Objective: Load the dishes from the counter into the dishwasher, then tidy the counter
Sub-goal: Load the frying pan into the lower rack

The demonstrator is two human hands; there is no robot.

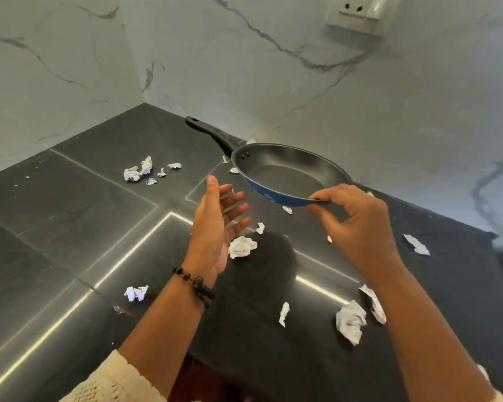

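A frying pan (285, 174), blue outside and dark inside, hangs tilted above the black counter (70, 216). Its black handle (208, 133) points away to the back left. My right hand (357, 227) pinches the pan's near rim between thumb and fingers. My left hand (218, 224) is held up just left of the pan with straight, spread fingers, palm turned toward it, touching nothing. A dark bead bracelet sits on my left wrist.
Several crumpled paper scraps lie across the counter: a cluster (141, 171) at the back left, one (242, 246) under my hands, others (350, 322) near the front edge. Marble walls meet in the corner behind. A wall socket (357, 13) is at the upper right.
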